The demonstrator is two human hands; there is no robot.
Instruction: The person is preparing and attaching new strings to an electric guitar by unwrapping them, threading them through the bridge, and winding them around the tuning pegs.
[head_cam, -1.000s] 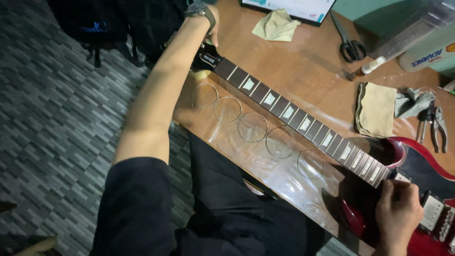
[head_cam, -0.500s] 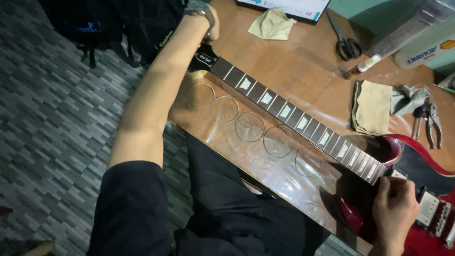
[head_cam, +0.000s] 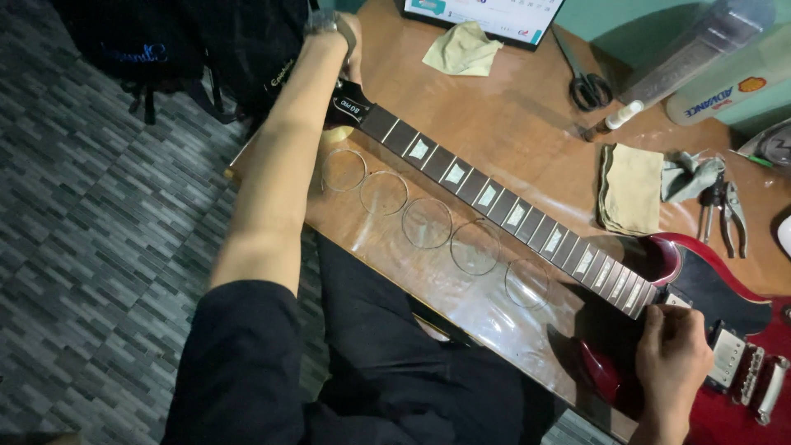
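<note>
In the head view, the red electric guitar (head_cam: 527, 222) lay slantwise across the wooden table (head_cam: 511, 124), its neck running from the left hand (head_cam: 342, 41), closed about the headstock at the far-left edge, to the right hand (head_cam: 671, 358), curled loosely on the body at the near-right corner.

Five coiled strings (head_cam: 427, 222) lay in a row on the wooden table (head_cam: 511, 124). A folded tan cloth (head_cam: 629, 188) rested beside a crumpled grey rag (head_cam: 686, 175), with pliers (head_cam: 725, 213) just to their right. Black-handled scissors (head_cam: 583, 78) lay farther back, near a yellowish cloth (head_cam: 461, 48) and a screen's lower edge (head_cam: 482, 15). A black bag (head_cam: 177, 49) stood on the patterned floor (head_cam: 91, 247).
</note>
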